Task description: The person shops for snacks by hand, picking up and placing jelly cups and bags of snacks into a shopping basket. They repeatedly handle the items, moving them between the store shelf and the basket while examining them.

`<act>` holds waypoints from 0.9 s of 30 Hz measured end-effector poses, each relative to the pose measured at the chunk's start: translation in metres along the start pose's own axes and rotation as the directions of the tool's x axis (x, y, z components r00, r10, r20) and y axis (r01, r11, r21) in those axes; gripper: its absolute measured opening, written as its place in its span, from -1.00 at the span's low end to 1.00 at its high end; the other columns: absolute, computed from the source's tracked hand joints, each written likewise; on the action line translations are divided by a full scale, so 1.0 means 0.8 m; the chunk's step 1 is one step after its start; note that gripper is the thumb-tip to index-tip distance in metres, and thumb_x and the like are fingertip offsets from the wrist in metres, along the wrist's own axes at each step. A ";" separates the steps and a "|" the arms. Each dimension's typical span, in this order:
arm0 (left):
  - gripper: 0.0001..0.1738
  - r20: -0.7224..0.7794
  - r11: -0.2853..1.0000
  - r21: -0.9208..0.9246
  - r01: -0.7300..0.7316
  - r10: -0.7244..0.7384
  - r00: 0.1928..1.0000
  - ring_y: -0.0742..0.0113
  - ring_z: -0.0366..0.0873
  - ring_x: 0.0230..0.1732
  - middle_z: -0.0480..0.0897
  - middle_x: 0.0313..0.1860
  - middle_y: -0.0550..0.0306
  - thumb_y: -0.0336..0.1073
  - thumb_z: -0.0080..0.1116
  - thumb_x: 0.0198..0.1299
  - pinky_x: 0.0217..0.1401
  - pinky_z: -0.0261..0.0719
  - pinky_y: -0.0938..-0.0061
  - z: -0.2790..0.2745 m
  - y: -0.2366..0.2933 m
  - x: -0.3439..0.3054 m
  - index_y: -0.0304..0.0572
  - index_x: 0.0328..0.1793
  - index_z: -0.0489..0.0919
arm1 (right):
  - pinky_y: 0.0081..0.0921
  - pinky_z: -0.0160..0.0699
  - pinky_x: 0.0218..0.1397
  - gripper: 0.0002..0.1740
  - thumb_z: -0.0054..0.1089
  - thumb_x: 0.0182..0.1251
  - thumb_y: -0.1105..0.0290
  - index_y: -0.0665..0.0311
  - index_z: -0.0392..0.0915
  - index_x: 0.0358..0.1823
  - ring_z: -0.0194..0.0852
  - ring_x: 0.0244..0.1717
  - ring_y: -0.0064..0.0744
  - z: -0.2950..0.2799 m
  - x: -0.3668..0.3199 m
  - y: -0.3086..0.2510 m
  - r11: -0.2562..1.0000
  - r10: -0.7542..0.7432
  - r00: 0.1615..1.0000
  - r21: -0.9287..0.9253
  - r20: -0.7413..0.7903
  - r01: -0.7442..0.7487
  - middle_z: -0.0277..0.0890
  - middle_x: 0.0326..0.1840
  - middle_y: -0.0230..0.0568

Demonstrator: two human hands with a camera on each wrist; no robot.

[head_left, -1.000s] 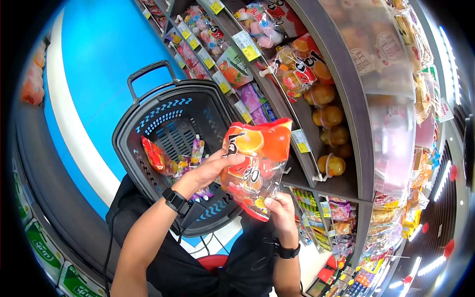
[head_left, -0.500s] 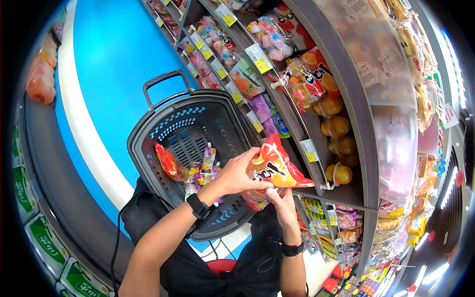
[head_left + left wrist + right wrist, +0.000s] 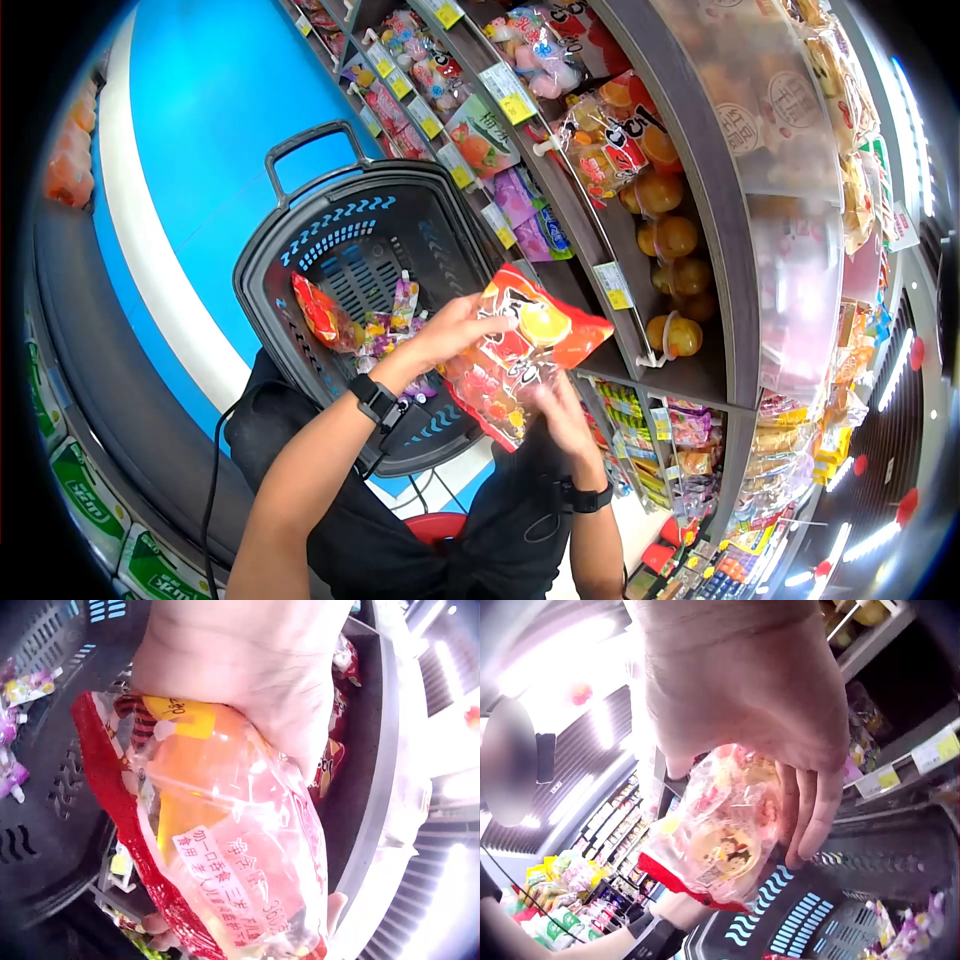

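Observation:
A red and clear bag (image 3: 515,350) with orange fruit pictures is held above the right side of a black basket (image 3: 262,215). My left hand (image 3: 445,335) grips its left side, thumb across the front. At its lower right edge, my right hand (image 3: 568,425) pinches the clear part. Printed white labels on the bag (image 3: 240,847) face the left wrist view, below the left hand (image 3: 240,667). The right wrist view has the bag's end (image 3: 724,840) under the right hand (image 3: 742,690), with fingers curled beside it.
Inside the basket lie another red bag (image 3: 325,318) and several small purple pouches (image 3: 403,303). Shelves (image 3: 690,170) of bagged sweets and round jelly cups (image 3: 672,237) rise on the right. Blue floor (image 3: 200,120) shows at the upper left.
The bag first tilted over and its top folded toward the right; now its printed front faces up again, with its top pointing right. Both hands remain on it.

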State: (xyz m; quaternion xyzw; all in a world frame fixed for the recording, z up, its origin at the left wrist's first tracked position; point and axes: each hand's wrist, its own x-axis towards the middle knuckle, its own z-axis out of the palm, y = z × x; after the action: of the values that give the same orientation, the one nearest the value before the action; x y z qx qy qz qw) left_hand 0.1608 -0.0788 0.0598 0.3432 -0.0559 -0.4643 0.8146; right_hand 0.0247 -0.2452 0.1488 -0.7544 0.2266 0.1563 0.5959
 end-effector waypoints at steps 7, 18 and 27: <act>-0.51 -0.148 0.988 -0.151 -0.041 0.019 0.989 0.41 0.60 0.03 0.64 0.04 0.14 -0.09 0.18 0.25 0.14 0.51 0.51 0.005 0.009 -0.001 -0.25 0.21 0.51 | -0.50 0.55 -0.35 -0.59 -0.19 0.56 0.18 0.45 0.46 -0.08 0.61 -0.42 -0.32 -0.085 0.040 -0.055 0.984 -0.129 0.915 0.065 -0.383 0.166 0.59 -0.34 -0.07; -0.47 -0.174 0.950 -0.282 -0.133 0.085 0.981 0.38 0.62 0.01 0.63 0.06 0.09 -0.09 0.18 0.26 0.13 0.54 0.49 0.005 0.015 -0.002 -0.28 0.24 0.45 | -0.60 0.43 -0.48 -0.55 -0.10 0.53 0.08 0.41 0.50 -0.17 0.57 -0.48 -0.43 -0.098 0.093 -0.095 0.994 -0.091 0.944 0.026 -0.317 0.105 0.57 -0.41 -0.16; -0.44 -0.132 0.912 0.060 -0.406 0.410 0.902 0.46 0.53 0.08 0.60 0.10 0.13 -0.29 0.30 0.20 0.16 0.49 0.49 0.002 0.001 0.010 -0.30 0.29 0.40 | -0.46 0.54 0.12 -0.37 0.45 0.11 0.50 0.35 0.33 0.20 0.53 0.04 -0.47 0.037 0.059 -0.023 0.993 0.027 0.996 0.119 -0.086 -0.016 0.53 0.07 -0.21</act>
State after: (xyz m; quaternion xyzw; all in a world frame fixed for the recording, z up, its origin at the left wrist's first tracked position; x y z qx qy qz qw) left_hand 0.1648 -0.0857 0.0598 0.3683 -0.0758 -0.2572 0.8902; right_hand 0.0754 -0.2206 0.1334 -0.7215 0.2697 0.1157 0.6271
